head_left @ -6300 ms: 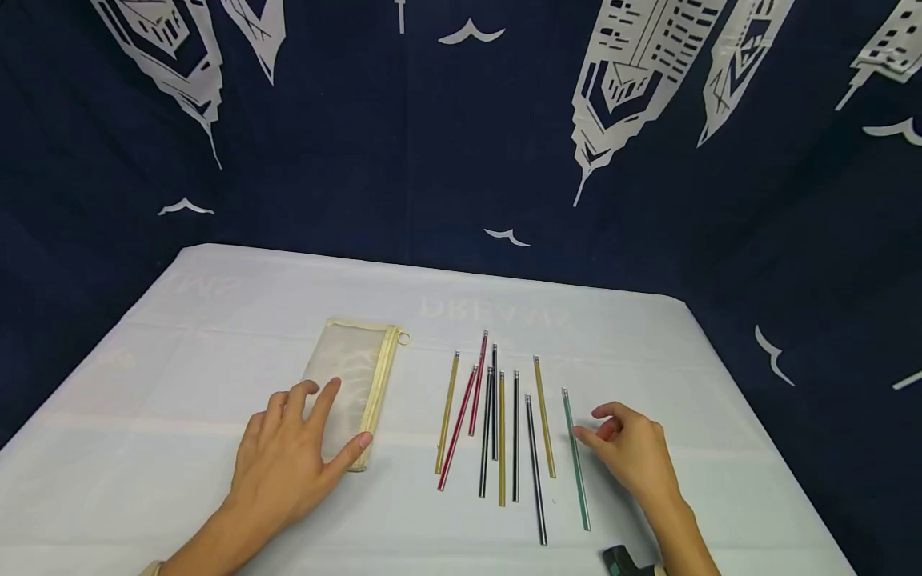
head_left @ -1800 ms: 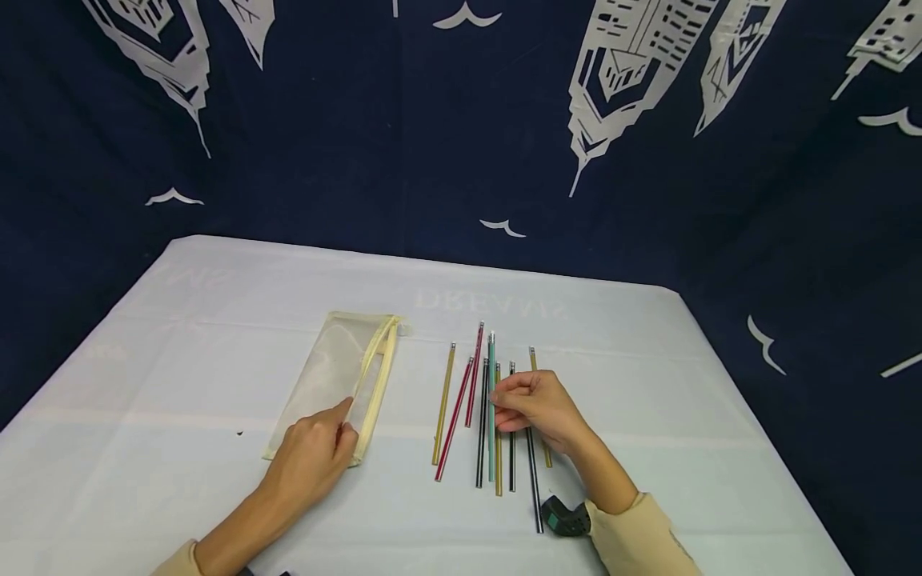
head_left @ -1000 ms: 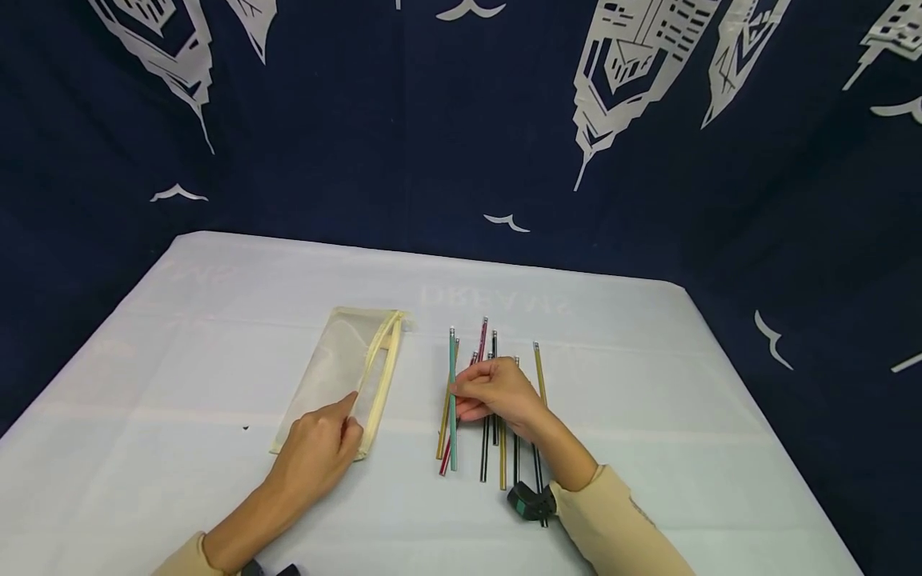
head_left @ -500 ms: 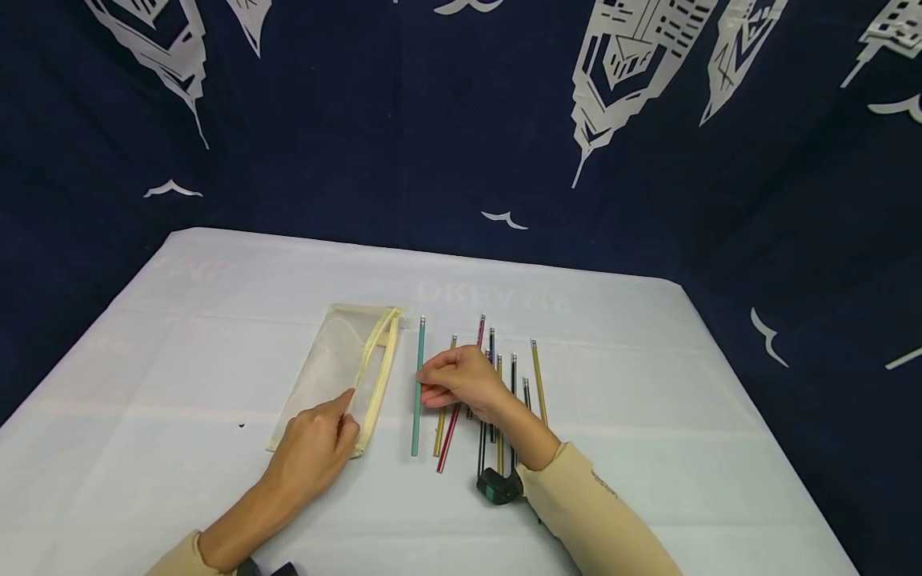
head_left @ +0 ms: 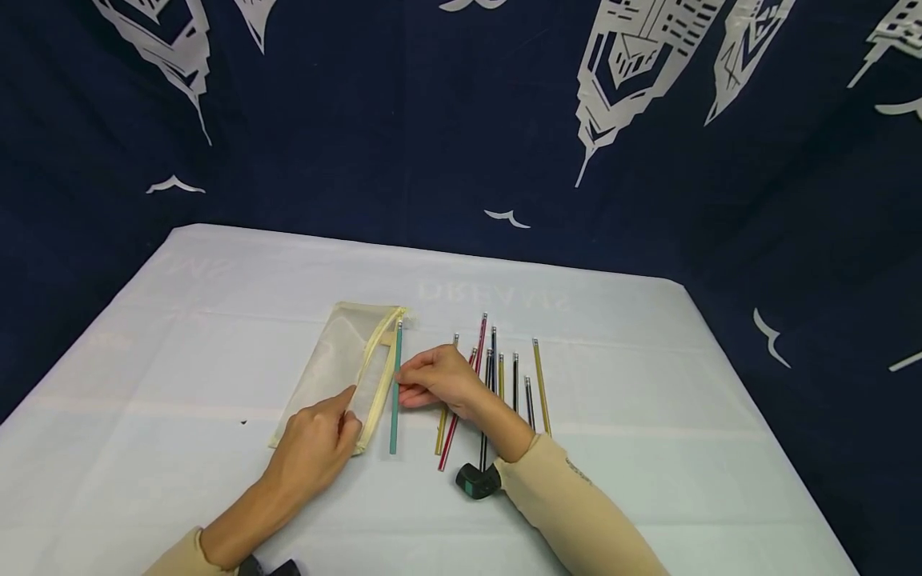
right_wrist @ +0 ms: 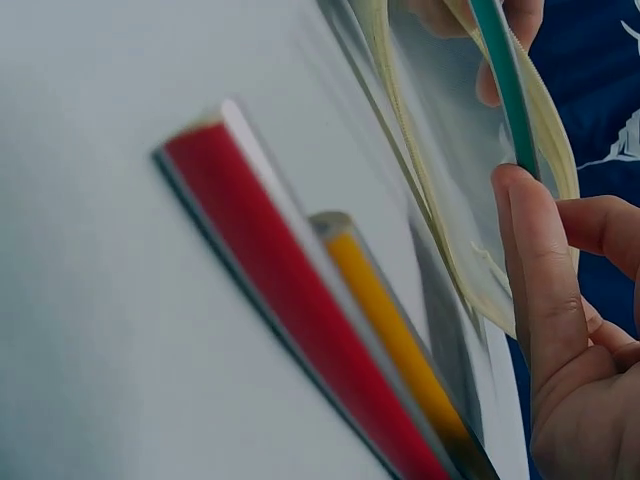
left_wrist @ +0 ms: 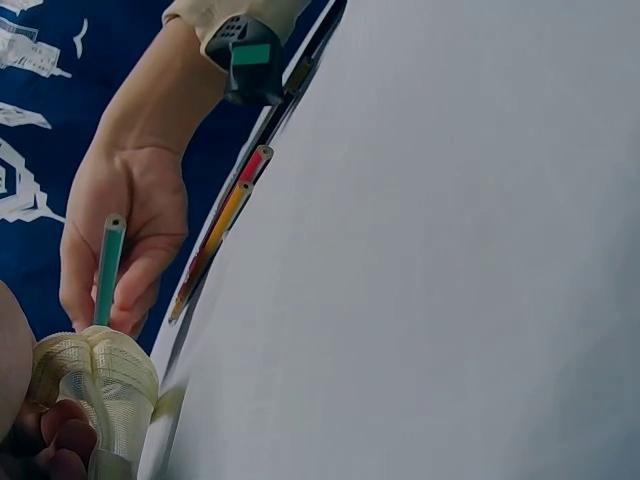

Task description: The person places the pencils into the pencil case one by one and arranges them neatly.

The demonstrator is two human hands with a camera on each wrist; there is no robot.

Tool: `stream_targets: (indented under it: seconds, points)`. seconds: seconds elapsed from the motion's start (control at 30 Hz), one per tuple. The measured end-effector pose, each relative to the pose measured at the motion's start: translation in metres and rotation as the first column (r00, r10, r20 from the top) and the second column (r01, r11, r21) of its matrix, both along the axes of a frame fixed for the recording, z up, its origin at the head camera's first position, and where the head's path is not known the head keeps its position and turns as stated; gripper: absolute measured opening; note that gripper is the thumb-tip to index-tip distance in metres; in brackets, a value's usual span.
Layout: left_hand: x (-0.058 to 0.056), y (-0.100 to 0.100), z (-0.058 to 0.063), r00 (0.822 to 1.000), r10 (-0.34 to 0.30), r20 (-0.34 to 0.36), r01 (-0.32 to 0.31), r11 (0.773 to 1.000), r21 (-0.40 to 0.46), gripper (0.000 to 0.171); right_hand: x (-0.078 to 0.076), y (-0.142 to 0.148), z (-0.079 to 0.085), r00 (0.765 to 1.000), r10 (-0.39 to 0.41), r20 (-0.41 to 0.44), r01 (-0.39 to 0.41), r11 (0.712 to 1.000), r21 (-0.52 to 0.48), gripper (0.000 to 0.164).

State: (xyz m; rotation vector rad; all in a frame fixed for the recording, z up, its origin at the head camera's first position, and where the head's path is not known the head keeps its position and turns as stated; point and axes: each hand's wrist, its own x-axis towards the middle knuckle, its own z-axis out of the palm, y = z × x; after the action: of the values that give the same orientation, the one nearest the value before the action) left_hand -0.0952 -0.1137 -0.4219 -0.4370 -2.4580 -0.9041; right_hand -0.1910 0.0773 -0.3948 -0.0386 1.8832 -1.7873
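Teal pencil [head_left: 394, 416] and right hand [head_left: 441, 380] shifted toward 9 o'clock since half a second ago; pencil now overlaps pouch [head_left: 324, 360] at its 3 o'clock edge, head view. Right grip: thumb and fingers pinching pencil. Left hand [head_left: 317, 444] at pouch's 7 o'clock, grip holding it, index toward 2 o'clock. Other pencils [head_left: 515, 384] on table [head_left: 627, 360], pouch's 3 o'clock.

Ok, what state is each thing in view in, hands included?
Pouch, unzipped, mouth open
Green pencil, held up, near end unsharpened
Other pencils, lying loose
White cloth, spread, lightly creased
Blue curtain, hanging
Left hand, gripping the pouch
Right hand, pinching the green pencil
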Motion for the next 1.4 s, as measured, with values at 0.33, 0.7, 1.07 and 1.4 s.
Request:
stream_targets:
  seconds: [0.33,0.7,1.07,1.4]
  points:
    - [-0.001,0.002,0.001,1.0,-0.003,-0.006,0.003,1.0,0.003,0.035,-0.009,-0.009,0.0,1.0,-0.01,0.016,0.01,1.0,-0.027,0.018]
    - [-0.001,0.001,0.003,1.0,-0.019,0.002,0.019,1.0,0.0,0.033,-0.007,-0.022,-0.006,0.996,-0.056,-0.065,0.052,0.997,-0.066,0.016]
    - [0.0,-0.002,0.001,1.0,-0.022,0.005,0.022,1.0,0.005,0.033,-0.002,-0.023,-0.004,0.994,-0.051,-0.1,0.041,0.994,-0.102,0.018]
    - [0.001,0.001,0.003,0.999,-0.014,0.035,0.014,1.0,0.005,0.034,0.003,-0.016,0.005,0.988,-0.033,-0.151,0.025,0.998,-0.058,0.02]
